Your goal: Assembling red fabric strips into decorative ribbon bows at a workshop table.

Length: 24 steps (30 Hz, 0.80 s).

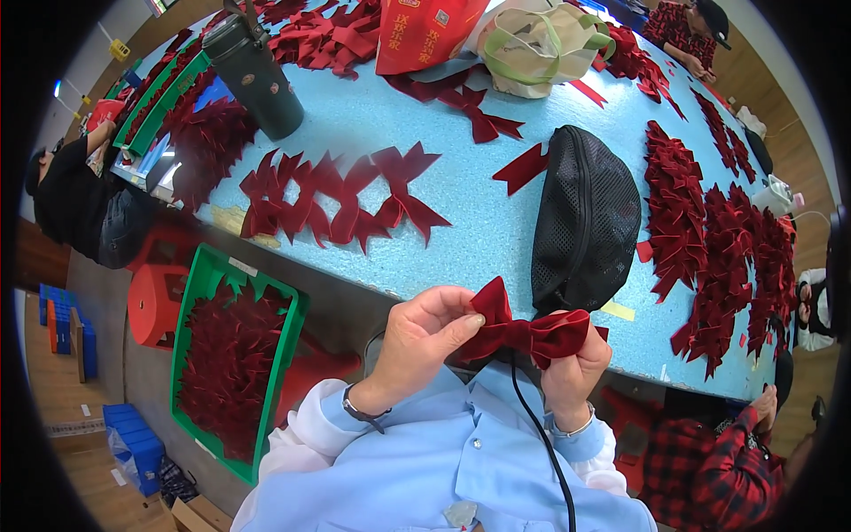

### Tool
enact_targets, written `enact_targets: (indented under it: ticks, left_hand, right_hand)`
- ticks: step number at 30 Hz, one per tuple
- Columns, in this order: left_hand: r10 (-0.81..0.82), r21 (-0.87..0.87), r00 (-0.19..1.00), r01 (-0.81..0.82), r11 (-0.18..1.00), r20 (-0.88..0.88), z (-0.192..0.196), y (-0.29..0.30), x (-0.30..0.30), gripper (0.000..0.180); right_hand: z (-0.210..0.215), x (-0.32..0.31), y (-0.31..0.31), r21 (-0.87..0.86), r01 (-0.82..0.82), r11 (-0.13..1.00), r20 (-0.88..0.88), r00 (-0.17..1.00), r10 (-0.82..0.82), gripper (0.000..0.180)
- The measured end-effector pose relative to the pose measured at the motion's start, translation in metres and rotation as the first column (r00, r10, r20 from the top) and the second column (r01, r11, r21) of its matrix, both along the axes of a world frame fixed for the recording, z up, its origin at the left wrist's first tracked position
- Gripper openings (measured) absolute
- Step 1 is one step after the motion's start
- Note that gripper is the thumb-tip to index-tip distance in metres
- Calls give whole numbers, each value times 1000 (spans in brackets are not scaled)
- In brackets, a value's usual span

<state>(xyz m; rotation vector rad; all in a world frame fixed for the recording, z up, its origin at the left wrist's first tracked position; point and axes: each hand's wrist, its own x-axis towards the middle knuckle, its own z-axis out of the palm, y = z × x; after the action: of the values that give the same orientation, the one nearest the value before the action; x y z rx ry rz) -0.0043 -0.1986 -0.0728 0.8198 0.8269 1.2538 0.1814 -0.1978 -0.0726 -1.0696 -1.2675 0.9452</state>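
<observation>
Two Hands, One Red Bow

Both hands hold one dark red velvet bow up in the air, just in front of the black mesh bag. The left hand has its fingers closed on the left end of the bow, near the knot. The right hand has its fingers curled shut around the right loop.

To do this well, I think the pinch should stay close to the middle, so the knot sits tight and both loops look the same. Soft cloth slips, so a firm, gentle squeeze seems best.

Left of the bag, a row of finished bows lies on the blue counter. Further left and lower, a green tray holds more red pieces.
</observation>
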Motion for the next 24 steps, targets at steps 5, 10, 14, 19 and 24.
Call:
enact_targets:
  ticks: [5,10,14,19,24]
  left_hand:
    - [-24,12,999,24,1000,-23,-4,1,-2,24]
    - [10,-28,985,-5,1000,174,0,6,3,32]
    - [-48,15,991,47,999,126,-2,7,1,36]
    - [-189,98,950,218,971,-247,-1,13,-11,30]
    - [-123,179,943,185,966,-309,-1,17,-13,17]
  right_hand:
    - [1,-2,-3,-1,-36,999,-34,999,36,11]
    - [1,-6,-4,-30,-84,996,-98,992,81,10]
    - [0,-7,-4,-48,-90,995,-101,991,84,10]
    - [-1,-9,-3,-34,-104,994,-92,991,100,10]
    - [-3,-8,-3,-49,-160,986,-96,983,155,10]
